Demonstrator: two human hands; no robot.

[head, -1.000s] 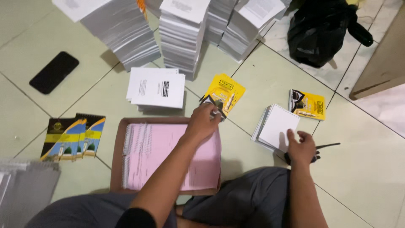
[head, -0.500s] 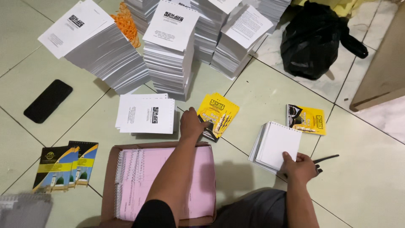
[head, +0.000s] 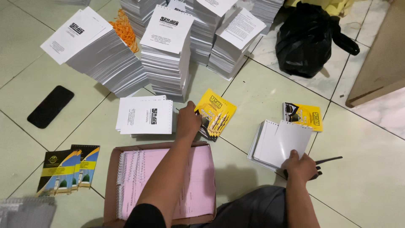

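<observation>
The left hand (head: pixel 187 122) presses on a yellow booklet cover (head: pixel 216 113) lying on the tiled floor (head: pixel 261 97); its fingers are hidden, so the grip is unclear. The right hand (head: pixel 301 166) pinches a translucent plastic sheet (head: pixel 291 141) atop a white stack (head: pixel 263 143). A cardboard box (head: pixel 110 185) holds pink spiral-bound pages (head: pixel 198 177).

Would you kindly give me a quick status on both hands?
Left hand on yellow covers. Right hand on clear sheets. Pink pads in box beneath left arm.
</observation>
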